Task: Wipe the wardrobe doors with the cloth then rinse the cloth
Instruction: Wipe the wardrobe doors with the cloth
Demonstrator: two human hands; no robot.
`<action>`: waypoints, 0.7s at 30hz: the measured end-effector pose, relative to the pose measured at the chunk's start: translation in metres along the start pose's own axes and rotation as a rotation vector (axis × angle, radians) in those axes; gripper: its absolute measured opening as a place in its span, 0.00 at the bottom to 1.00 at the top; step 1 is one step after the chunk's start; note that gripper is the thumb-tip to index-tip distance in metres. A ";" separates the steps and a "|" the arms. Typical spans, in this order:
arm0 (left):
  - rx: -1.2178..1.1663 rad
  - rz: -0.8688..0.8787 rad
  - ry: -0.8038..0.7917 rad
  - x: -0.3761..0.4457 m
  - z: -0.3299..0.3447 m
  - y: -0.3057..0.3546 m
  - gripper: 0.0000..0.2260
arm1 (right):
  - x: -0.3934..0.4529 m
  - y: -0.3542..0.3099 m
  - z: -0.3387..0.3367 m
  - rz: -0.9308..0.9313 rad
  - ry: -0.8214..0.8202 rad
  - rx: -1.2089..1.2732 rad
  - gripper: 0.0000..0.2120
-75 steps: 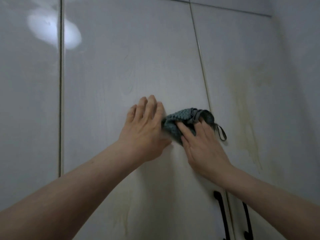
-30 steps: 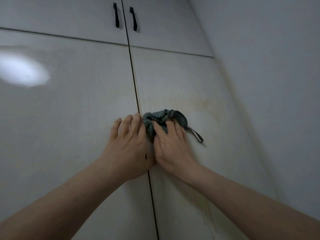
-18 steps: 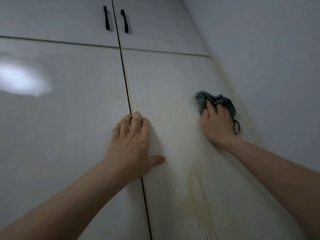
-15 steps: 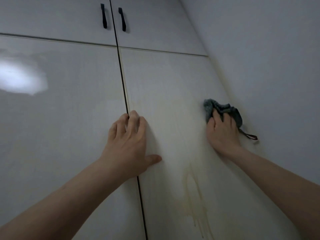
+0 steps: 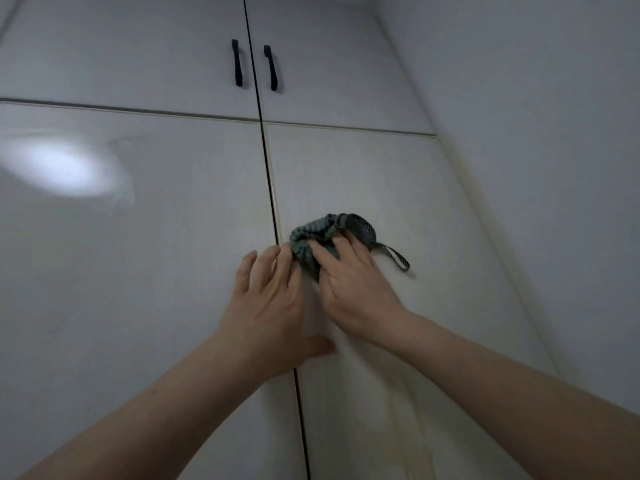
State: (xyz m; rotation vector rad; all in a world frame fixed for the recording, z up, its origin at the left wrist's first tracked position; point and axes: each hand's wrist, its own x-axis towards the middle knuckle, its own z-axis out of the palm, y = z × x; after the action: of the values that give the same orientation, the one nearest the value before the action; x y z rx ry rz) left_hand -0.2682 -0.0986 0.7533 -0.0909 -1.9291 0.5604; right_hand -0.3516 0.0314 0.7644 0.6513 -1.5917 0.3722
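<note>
On the right door [image 5: 381,188], just beside the seam [image 5: 273,202], my right hand [image 5: 353,289] presses the bunched cloth [image 5: 311,233] flat against the panel, fingers straight over it; its loop [image 5: 396,258] trails off to the right. My left hand [image 5: 266,306] lies spread beside it, straddling the seam, fingertips touching the cloth's edge and thumb reaching onto the right door. The two hands sit close together. Above, two black handles [image 5: 254,65] flank the seam on the upper doors. A wall [image 5: 536,133] borders the right.
</note>
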 end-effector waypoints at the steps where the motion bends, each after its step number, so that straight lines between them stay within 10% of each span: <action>1: 0.002 -0.001 -0.003 0.001 0.000 -0.002 0.56 | 0.012 0.000 0.000 0.007 -0.009 -0.003 0.28; 10: 0.007 0.010 -0.060 0.002 0.002 -0.005 0.55 | 0.074 0.086 -0.019 0.369 -0.052 0.009 0.25; 21: -0.004 0.028 -0.078 -0.043 0.015 0.023 0.54 | -0.075 0.077 -0.009 0.640 0.062 -0.032 0.24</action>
State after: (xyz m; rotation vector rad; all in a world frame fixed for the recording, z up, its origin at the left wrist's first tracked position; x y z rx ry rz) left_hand -0.2680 -0.0972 0.7022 -0.1004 -2.0075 0.5868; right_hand -0.3894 0.1114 0.7022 0.0851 -1.7167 0.8243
